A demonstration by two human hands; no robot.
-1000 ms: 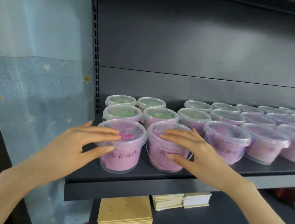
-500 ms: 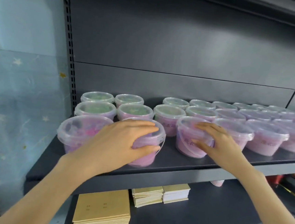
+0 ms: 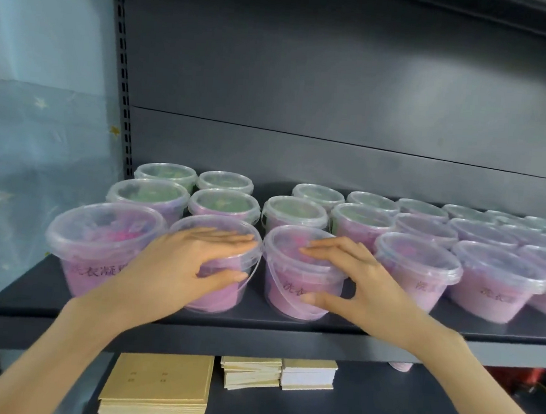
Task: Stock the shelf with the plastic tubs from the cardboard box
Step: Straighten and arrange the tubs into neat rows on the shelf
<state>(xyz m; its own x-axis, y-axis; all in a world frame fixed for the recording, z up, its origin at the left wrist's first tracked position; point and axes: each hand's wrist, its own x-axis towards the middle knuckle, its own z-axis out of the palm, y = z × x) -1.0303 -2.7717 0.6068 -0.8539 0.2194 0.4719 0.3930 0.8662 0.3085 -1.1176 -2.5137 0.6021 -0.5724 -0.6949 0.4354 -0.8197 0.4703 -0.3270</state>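
The left hand (image 3: pixel 184 265) lies spread wide on the second front tub (image 3: pixel 216 296), straight fingers on its lid, thumb on its wall; the right hand (image 3: pixel 361 280) does the same on the third tub (image 3: pixel 283 283). The front row of the shelf (image 3: pixel 254 324), mid-frame, counts six tubs.

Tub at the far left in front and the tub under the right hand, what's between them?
Another pink tub, with the left hand lying on top of it; the head view shows this.

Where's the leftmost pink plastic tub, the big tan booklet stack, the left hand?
Leftmost pink plastic tub (image 3: pixel 92 272): head view, side wall.
Big tan booklet stack (image 3: pixel 157 378): head view, top cover.
Left hand (image 3: pixel 179 264): head view, back.
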